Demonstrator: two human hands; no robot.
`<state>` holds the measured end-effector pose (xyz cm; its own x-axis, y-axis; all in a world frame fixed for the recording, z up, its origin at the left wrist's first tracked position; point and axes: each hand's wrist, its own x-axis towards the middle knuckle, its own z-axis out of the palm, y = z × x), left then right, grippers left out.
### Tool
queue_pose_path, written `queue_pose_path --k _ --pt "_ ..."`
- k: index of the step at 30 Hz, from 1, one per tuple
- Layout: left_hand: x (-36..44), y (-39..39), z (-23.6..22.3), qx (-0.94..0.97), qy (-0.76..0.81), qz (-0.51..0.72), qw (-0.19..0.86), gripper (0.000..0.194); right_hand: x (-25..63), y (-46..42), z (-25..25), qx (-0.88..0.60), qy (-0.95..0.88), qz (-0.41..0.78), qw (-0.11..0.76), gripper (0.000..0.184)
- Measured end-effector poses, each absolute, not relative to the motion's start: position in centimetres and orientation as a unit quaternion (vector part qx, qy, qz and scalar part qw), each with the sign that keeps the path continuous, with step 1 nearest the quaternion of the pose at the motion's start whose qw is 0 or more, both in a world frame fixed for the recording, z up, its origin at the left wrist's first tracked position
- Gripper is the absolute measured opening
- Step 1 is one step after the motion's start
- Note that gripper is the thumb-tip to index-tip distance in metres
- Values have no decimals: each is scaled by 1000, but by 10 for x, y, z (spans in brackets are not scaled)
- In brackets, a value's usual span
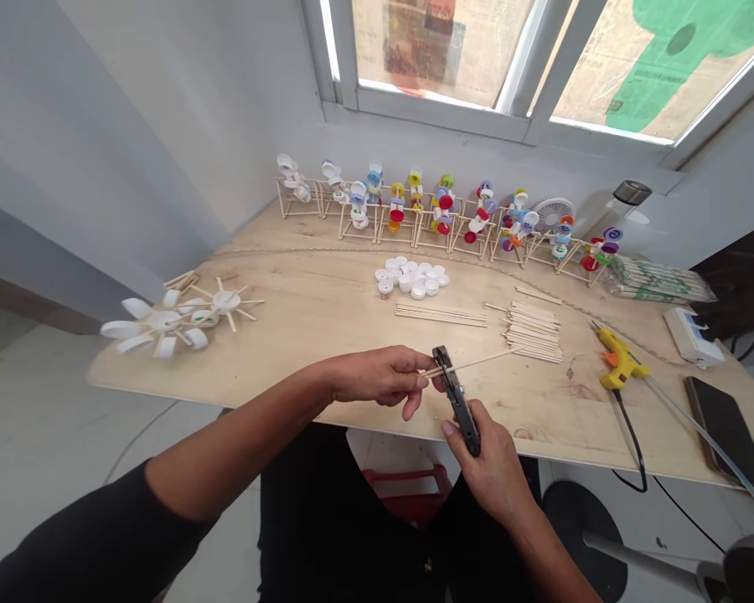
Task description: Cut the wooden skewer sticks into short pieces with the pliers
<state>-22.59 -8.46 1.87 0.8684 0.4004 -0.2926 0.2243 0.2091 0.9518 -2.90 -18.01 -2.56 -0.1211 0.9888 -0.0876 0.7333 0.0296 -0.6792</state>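
My left hand is pinched around the near end of thin wooden sticks, at least one of which slants right toward the stick pile. Across that stick lie the jaws of a dark metal pliers-like cutting tool. My right hand is wrapped around the tool's handles at the table's front edge. How far its jaws are closed is hard to make out. Beyond my hands are a pile of cut sticks, a row of longer sticks and a cluster of white bottle caps.
Small stick-framed wheels with coloured caps line the wall. White cap-and-stick wheels lie at the left. On the right are a yellow glue gun, its cord, a phone, a power strip and bagged sticks.
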Motion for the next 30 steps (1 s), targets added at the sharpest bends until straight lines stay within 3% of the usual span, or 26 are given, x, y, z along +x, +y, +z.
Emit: queue_pose_path --k 30 --pt "-228 -86 23 637 243 56 730 27 -31 -179 -23 -616 -693 300 224 20"
